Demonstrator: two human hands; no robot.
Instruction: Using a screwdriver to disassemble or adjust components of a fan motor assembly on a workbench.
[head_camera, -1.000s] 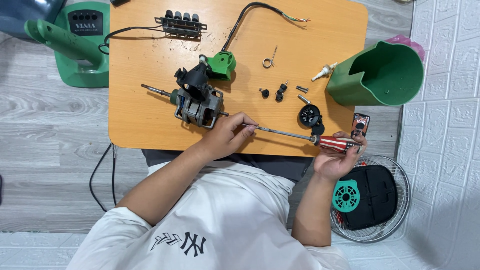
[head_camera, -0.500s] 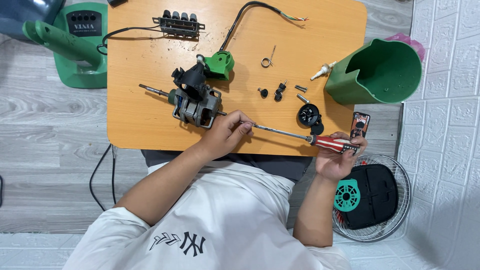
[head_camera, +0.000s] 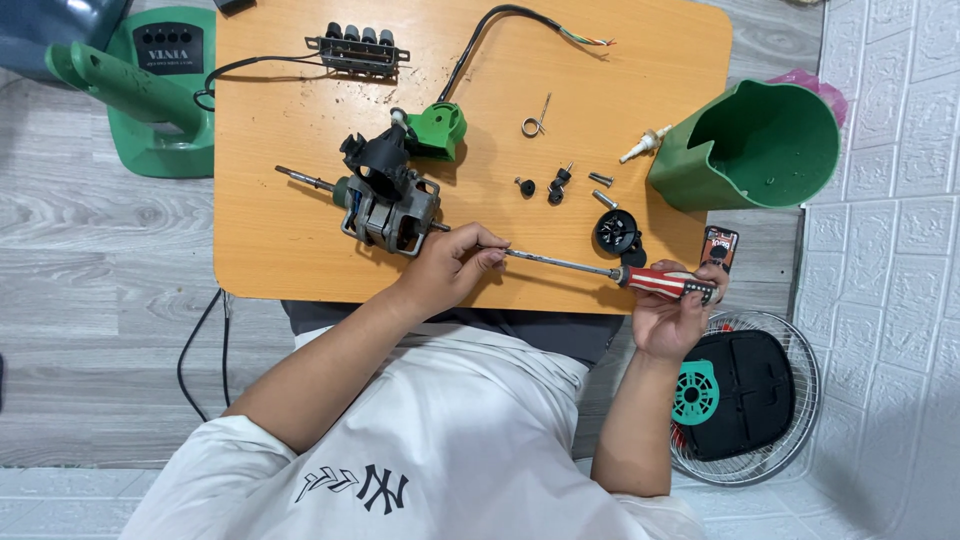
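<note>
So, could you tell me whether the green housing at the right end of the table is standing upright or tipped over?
Tipped over. The green housing lies on its side on the table, its open mouth facing sideways so the hollow inside shows.

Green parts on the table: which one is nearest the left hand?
The small green bracket, right behind the fan motor that the left hand is at. The big green housing lies far off at the table's right edge.

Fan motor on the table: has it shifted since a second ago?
No. The fan motor sits at the same spot beside the green bracket, same gap to the table's front edge; any offset looks like camera drift.
</note>
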